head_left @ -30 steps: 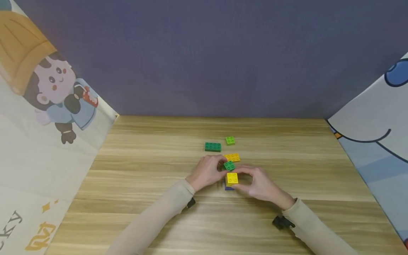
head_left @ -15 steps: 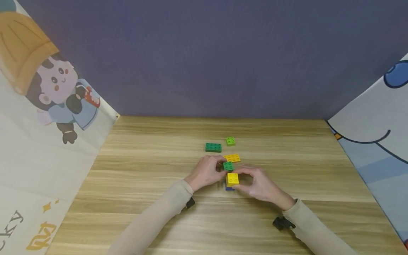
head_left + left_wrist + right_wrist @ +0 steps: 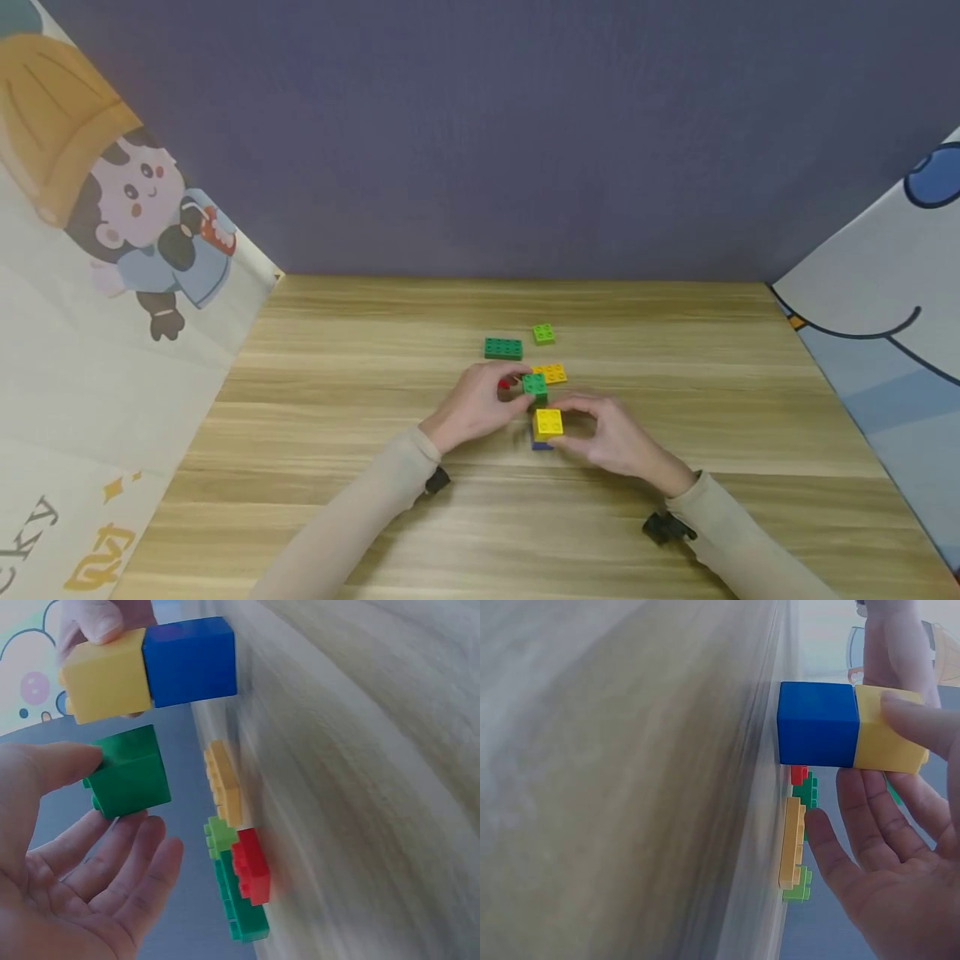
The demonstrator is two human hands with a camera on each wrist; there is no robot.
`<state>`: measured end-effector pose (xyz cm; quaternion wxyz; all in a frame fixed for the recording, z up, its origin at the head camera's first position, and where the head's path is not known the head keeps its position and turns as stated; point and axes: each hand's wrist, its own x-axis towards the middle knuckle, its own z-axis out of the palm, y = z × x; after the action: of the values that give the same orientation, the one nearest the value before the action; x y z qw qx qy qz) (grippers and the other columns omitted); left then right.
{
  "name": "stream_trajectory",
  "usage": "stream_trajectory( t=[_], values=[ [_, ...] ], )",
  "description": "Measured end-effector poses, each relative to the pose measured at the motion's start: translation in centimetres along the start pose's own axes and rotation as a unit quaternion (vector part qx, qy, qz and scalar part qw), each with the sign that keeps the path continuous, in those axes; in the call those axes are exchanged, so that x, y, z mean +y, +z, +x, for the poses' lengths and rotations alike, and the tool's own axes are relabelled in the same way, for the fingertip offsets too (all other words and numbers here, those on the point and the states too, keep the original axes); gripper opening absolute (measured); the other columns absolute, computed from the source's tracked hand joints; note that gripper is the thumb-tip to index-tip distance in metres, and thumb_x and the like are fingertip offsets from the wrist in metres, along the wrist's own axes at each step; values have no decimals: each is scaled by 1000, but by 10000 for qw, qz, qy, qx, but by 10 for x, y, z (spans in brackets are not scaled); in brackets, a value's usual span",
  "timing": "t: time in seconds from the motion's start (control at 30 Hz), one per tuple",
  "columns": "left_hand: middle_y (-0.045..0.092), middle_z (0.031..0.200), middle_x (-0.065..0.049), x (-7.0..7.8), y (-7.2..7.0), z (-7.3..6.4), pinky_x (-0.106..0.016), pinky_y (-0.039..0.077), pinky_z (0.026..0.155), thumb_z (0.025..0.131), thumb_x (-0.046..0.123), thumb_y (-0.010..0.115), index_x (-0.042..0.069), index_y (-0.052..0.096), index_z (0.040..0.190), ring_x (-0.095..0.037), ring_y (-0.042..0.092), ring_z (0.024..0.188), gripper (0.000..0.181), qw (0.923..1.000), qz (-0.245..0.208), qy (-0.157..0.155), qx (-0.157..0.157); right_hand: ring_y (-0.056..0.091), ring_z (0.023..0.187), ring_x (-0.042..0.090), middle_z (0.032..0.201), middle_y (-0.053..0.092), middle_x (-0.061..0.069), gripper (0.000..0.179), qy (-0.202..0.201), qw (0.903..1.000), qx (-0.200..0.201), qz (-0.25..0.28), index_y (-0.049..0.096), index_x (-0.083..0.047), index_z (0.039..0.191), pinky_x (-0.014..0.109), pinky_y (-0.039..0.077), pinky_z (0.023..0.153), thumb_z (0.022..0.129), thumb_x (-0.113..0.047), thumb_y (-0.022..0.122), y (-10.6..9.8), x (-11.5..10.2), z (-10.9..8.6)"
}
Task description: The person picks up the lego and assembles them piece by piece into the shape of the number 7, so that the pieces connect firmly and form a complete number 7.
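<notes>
My left hand [image 3: 472,404] pinches a small green building block [image 3: 535,384] between thumb and fingertips, raised off the table. In the left wrist view that block [image 3: 133,776] has its studs facing up and the other fingers spread below it. Beside it, my right hand [image 3: 613,437] grips a yellow block [image 3: 549,423] between thumb and fingers. The yellow block sits squarely on a blue block [image 3: 817,724], forming a two-block stack at the tabletop. A gap separates the green block from the stack in the left wrist view.
Behind the hands lie a flat orange-yellow brick [image 3: 553,373], a long dark green brick [image 3: 503,348] and a lime green brick [image 3: 543,334]. A red brick [image 3: 253,866] lies near them, mostly covered by the left hand from above. A dark panel [image 3: 517,167] rises behind the table.
The green block has turned in my left fingers, and that hand has shifted slightly left, bringing the red brick into view. My right hand stays on the yellow block.
</notes>
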<state>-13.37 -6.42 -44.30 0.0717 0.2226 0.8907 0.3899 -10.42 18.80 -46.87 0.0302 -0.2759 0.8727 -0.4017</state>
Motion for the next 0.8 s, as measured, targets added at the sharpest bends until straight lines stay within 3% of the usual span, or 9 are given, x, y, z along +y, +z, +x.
stream_trajectory(
  t=[0.3, 0.6, 0.8],
  values=[
    [72, 138, -3, 6, -3, -7, -44, 60, 99, 102, 33, 73, 18, 67, 143, -28, 70, 119, 44, 9993, -240, 216, 200, 74, 116, 25, 126, 78, 3, 40, 29, 10000, -43, 10, 78, -12, 122, 49, 61, 101, 86, -23, 91, 1, 0, 0],
    [73, 135, -1, 13, -5, -11, -33, 60, 97, 102, 31, 74, 16, 68, 142, -25, 70, 118, 43, 9980, -275, 495, 276, 74, 115, 24, 123, 78, 2, 38, 80, 10000, -27, -19, 78, -11, 120, 49, 61, 100, 86, -24, 91, 0, 0, -1],
    [73, 136, -3, 18, -5, -14, -33, 60, 97, 103, 31, 73, 13, 69, 139, -23, 72, 116, 41, 9958, -230, 833, 311, 74, 116, 24, 122, 79, 1, 38, 74, 10000, -50, -38, 78, -12, 120, 50, 60, 101, 87, -25, 90, 0, 2, 0]
  ],
)
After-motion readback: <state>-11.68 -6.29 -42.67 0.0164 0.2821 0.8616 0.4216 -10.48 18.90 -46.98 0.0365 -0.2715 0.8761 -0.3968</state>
